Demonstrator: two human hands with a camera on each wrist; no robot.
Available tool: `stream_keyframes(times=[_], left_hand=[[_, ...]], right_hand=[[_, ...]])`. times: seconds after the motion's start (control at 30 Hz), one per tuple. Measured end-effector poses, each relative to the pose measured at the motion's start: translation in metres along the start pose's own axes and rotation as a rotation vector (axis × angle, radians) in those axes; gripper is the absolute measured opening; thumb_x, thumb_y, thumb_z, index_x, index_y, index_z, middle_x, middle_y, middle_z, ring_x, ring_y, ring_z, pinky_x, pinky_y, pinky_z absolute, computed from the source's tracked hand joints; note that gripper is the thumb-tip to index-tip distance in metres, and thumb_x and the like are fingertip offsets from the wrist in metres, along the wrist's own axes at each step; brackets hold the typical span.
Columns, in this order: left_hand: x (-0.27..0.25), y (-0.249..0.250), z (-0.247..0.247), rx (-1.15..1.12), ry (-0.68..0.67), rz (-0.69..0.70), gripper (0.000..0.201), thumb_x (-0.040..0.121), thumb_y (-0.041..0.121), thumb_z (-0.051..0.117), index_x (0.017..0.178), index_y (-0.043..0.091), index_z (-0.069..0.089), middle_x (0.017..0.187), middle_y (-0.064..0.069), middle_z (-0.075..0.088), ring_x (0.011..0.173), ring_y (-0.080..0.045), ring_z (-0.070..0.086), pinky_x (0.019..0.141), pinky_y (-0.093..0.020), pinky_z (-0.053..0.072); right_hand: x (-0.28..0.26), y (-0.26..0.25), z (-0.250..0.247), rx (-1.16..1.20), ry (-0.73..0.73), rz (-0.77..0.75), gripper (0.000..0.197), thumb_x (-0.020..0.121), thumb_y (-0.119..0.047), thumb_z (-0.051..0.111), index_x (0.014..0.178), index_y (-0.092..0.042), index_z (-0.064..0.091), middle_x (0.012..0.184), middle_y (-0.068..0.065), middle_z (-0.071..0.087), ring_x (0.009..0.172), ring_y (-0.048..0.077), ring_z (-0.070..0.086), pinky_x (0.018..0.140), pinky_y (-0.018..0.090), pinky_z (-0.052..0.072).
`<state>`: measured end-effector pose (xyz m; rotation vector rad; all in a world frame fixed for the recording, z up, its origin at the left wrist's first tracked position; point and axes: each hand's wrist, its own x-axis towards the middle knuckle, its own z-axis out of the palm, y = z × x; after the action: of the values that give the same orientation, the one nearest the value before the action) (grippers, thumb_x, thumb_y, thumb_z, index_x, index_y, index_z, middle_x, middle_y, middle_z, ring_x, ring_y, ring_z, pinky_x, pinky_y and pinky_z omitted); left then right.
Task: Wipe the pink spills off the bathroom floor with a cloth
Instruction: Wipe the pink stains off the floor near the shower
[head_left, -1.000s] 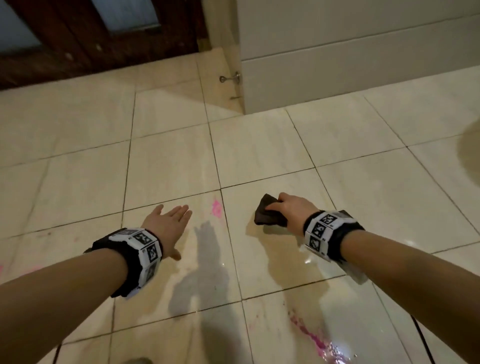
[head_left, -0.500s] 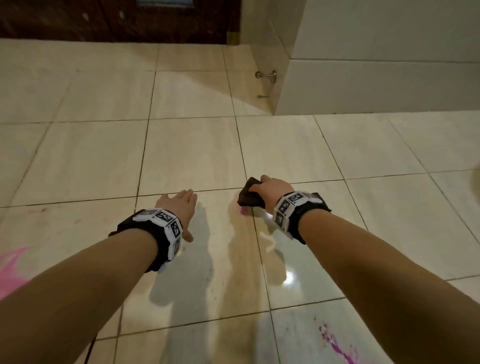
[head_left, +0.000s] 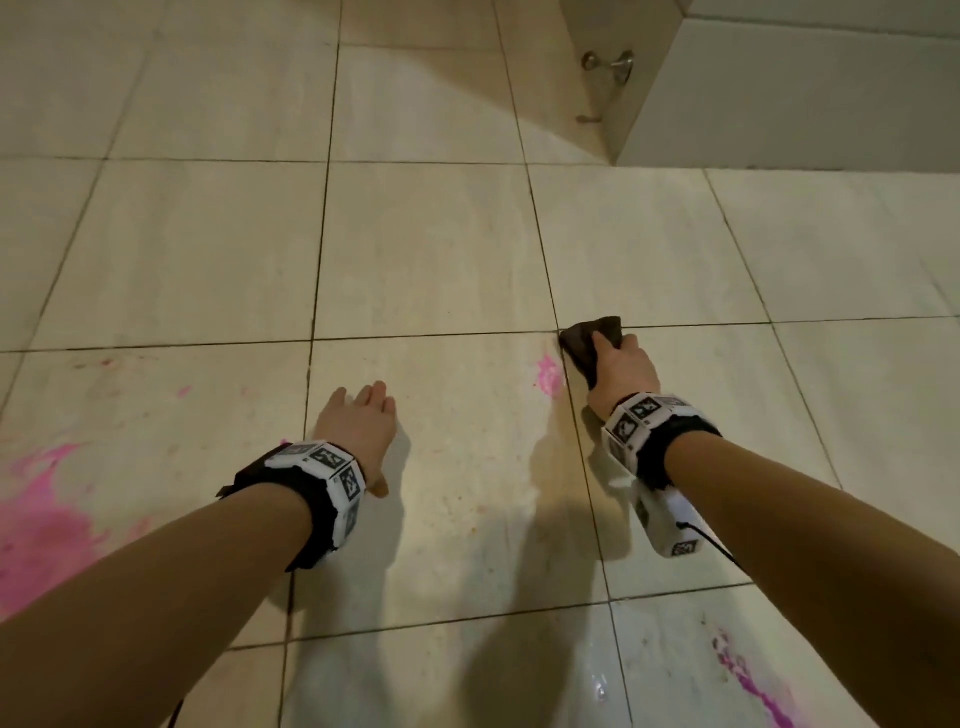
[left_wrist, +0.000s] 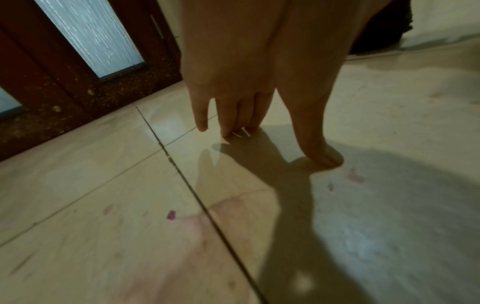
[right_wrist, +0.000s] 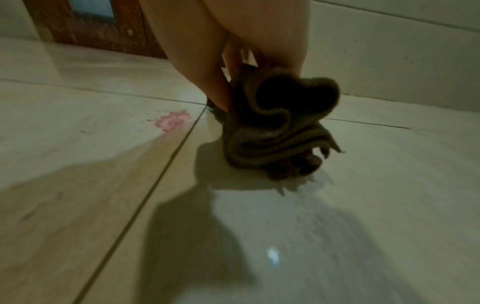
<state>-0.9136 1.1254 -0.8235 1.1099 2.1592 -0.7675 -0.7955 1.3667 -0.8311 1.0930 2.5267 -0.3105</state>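
Dark brown bunched cloth (head_left: 592, 343): gripped by right hand (head_left: 621, 371), fingers curled round it, on beige tiled floor (head_left: 441, 249) just right of small pink spill (head_left: 549, 375). Left hand (head_left: 358, 426): left of spill, fingers straight, tips on floor.

One dark cloth (head_left: 592, 343), bunched. Two hands: left hand (head_left: 358, 428) and right hand (head_left: 621, 371) (each wrist banded). Pink spills number perhaps four: a small splash (head_left: 549, 374) at twelve o'clock, a big patch (head_left: 44, 525) at nine, a streak (head_left: 753, 680) at five, a faint fleck (head_left: 183, 391) at ten.
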Motion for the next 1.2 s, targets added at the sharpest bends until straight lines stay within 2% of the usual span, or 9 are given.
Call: stream_keyframes(times=[0.2, 0.27, 0.33, 0.43, 0.53, 0.77, 0.9, 1.1, 1.2], left_hand=[[0.006, 0.004, -0.001, 0.039, 0.029, -0.016, 0.112, 0.073, 0.055, 0.071, 0.149, 0.000, 0.010, 0.155, -0.016, 0.010, 0.143, -0.025, 0.015, 0.118, -0.038, 0.011], [0.007, 0.005, -0.002, 0.035, 0.043, -0.020, 0.109, 0.072, 0.054, 0.073, 0.147, 0.001, 0.015, 0.153, -0.014, 0.016, 0.141, -0.024, 0.020, 0.117, -0.037, 0.014], [0.007, 0.005, -0.001, 0.027, 0.056, -0.023, 0.107, 0.071, 0.054, 0.074, 0.146, 0.002, 0.019, 0.152, -0.013, 0.020, 0.140, -0.024, 0.024, 0.117, -0.036, 0.017], [0.009, 0.004, 0.001, 0.023, 0.076, -0.022, 0.104, 0.070, 0.053, 0.075, 0.144, 0.003, 0.022, 0.149, -0.012, 0.024, 0.138, -0.023, 0.027, 0.115, -0.036, 0.021], [0.010, 0.004, 0.003, 0.020, 0.067, -0.022, 0.105, 0.069, 0.053, 0.075, 0.144, 0.003, 0.022, 0.148, -0.012, 0.024, 0.137, -0.023, 0.029, 0.115, -0.035, 0.022], [0.015, 0.006, 0.002, 0.057, 0.061, -0.030, 0.105, 0.068, 0.052, 0.076, 0.143, 0.001, 0.024, 0.147, -0.015, 0.025, 0.135, -0.024, 0.030, 0.114, -0.035, 0.021], [0.014, 0.001, 0.004, 0.035, 0.051, -0.014, 0.113, 0.072, 0.053, 0.073, 0.148, 0.001, 0.010, 0.156, -0.017, 0.007, 0.144, -0.026, 0.013, 0.118, -0.036, 0.013], [0.010, 0.001, 0.002, 0.032, 0.057, -0.007, 0.112, 0.072, 0.053, 0.073, 0.149, 0.001, 0.011, 0.156, -0.017, 0.008, 0.144, -0.026, 0.014, 0.118, -0.037, 0.014], [0.007, 0.000, 0.002, 0.045, 0.070, 0.011, 0.111, 0.074, 0.056, 0.070, 0.149, 0.003, 0.009, 0.157, -0.016, 0.006, 0.145, -0.026, 0.013, 0.118, -0.038, 0.012]], right_hand=[[-0.078, -0.021, 0.038, -0.051, -0.138, -0.442, 0.072, 0.088, -0.012, 0.054, 0.149, -0.018, 0.016, 0.139, 0.017, 0.030, 0.119, 0.032, 0.043, 0.097, 0.034, 0.039], [-0.107, -0.024, 0.048, -0.027, -0.239, -0.554, 0.066, 0.092, -0.011, 0.049, 0.150, -0.018, 0.018, 0.138, 0.016, 0.032, 0.120, 0.030, 0.041, 0.096, 0.034, 0.040], [-0.112, -0.020, 0.050, 0.057, -0.216, -0.608, 0.064, 0.089, -0.008, 0.052, 0.147, -0.020, 0.028, 0.131, 0.015, 0.039, 0.114, 0.031, 0.046, 0.096, 0.037, 0.043], [-0.079, -0.011, 0.035, 0.276, 0.029, -0.419, 0.060, 0.085, -0.004, 0.052, 0.141, -0.024, 0.042, 0.123, 0.010, 0.047, 0.107, 0.031, 0.051, 0.096, 0.031, 0.043], [-0.028, -0.001, 0.006, 0.269, 0.185, -0.198, 0.062, 0.086, 0.000, 0.048, 0.143, -0.022, 0.037, 0.127, 0.011, 0.042, 0.109, 0.030, 0.050, 0.095, 0.031, 0.041], [0.026, -0.008, -0.010, 0.010, 0.039, -0.103, 0.069, 0.086, -0.004, 0.056, 0.146, -0.020, 0.028, 0.136, 0.015, 0.032, 0.120, 0.032, 0.042, 0.100, 0.037, 0.040], [-0.001, -0.025, 0.010, -0.037, -0.005, -0.345, 0.076, 0.082, -0.003, 0.060, 0.147, -0.022, 0.027, 0.141, 0.013, 0.030, 0.120, 0.032, 0.043, 0.103, 0.035, 0.037], [-0.077, -0.054, 0.046, -0.068, -0.144, -0.685, 0.075, 0.083, -0.003, 0.060, 0.148, -0.021, 0.027, 0.136, 0.013, 0.035, 0.116, 0.030, 0.042, 0.098, 0.037, 0.040], [-0.118, -0.060, 0.063, -0.063, -0.112, -0.921, 0.063, 0.068, -0.003, 0.077, 0.127, -0.009, 0.058, 0.110, 0.023, 0.056, 0.083, 0.036, 0.059, 0.066, 0.036, 0.055]])
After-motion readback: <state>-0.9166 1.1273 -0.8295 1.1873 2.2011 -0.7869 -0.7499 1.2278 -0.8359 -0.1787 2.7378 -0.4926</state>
